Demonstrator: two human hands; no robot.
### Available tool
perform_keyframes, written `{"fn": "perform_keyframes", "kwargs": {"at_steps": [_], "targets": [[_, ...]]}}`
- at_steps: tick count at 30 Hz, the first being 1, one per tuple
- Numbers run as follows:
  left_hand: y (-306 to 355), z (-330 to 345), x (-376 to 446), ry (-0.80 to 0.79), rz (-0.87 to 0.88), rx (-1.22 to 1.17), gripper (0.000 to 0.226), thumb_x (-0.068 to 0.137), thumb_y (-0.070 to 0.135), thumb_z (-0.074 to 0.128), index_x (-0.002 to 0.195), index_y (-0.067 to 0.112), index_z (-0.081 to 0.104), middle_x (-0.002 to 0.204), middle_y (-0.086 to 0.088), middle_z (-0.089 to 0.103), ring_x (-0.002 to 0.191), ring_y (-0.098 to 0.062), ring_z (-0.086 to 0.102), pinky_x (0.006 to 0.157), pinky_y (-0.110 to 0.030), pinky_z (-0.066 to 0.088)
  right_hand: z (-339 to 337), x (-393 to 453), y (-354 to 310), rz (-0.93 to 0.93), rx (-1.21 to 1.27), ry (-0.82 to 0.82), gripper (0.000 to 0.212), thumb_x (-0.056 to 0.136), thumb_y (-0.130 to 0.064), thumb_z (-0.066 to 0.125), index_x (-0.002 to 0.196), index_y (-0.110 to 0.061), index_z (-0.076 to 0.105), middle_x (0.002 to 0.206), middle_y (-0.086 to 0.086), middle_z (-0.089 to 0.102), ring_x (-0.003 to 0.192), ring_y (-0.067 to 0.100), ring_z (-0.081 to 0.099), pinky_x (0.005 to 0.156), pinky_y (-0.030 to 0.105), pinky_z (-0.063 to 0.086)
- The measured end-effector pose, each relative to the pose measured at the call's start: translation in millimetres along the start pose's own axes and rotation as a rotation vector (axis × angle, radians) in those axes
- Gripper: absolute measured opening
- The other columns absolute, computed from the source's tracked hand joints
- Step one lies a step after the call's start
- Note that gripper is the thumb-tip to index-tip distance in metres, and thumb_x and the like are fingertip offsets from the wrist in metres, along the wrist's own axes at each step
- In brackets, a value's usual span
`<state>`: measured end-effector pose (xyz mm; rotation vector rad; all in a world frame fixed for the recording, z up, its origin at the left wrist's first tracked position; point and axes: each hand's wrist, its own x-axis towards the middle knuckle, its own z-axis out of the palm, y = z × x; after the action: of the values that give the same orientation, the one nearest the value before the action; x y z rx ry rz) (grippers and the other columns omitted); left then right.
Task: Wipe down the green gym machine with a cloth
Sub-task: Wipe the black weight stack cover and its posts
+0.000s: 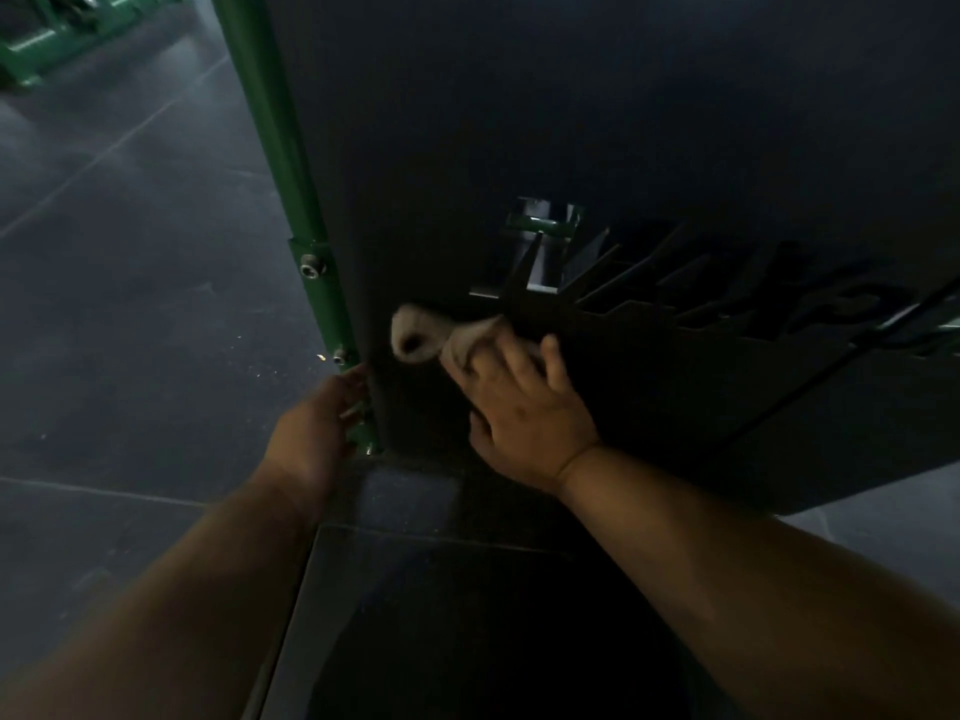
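The gym machine shows a green upright post (291, 163) along the left edge of its dark shroud panel (571, 122). My right hand (524, 407) holds a white cloth (421, 337) bunched under its fingers and presses it against the lower part of the dark panel, just below cut-out lettering. One end of the cloth sticks out to the left of the fingers. My left hand (322, 428) grips the bottom of the green post, its fingers wrapped round the edge near the bolts.
Dark rubber floor tiles (130, 304) stretch to the left and below. Another green machine frame (47, 39) stands at the far top left. A green bracket (540, 226) shows through the panel's cut-out. A black cable (831, 366) crosses the panel at right.
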<state>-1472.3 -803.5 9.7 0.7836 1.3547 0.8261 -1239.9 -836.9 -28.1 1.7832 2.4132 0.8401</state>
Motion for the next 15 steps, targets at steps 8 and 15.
{"fn": "perform_keyframes", "kwargs": {"at_steps": [8,15], "targets": [[-9.7,-3.4,-4.6,-0.059,0.009,0.127,0.033,0.109,0.022,0.04,0.123,0.03,0.069,0.119,0.006,0.074,0.105,-0.007,0.067,0.075,-0.022,0.053,27.9,-50.9,9.2,-0.068,-0.021,-0.302,0.079,0.097,-0.045,0.047,0.166,-0.023,0.015,0.174,0.003,0.004,0.16,0.027,-0.006,0.117,0.052,-0.025],[-12.5,6.4,-11.3,-0.118,0.044,0.213,0.034,0.099,0.059,0.06,0.123,0.036,0.069,0.13,0.009,0.067,0.128,-0.017,0.06,0.11,-0.043,0.047,-9.4,-34.0,33.8,0.175,0.007,0.031,0.087,0.091,-0.047,0.053,0.166,-0.029,0.013,0.169,0.009,0.011,0.157,0.036,0.001,0.124,0.057,-0.015]]}}
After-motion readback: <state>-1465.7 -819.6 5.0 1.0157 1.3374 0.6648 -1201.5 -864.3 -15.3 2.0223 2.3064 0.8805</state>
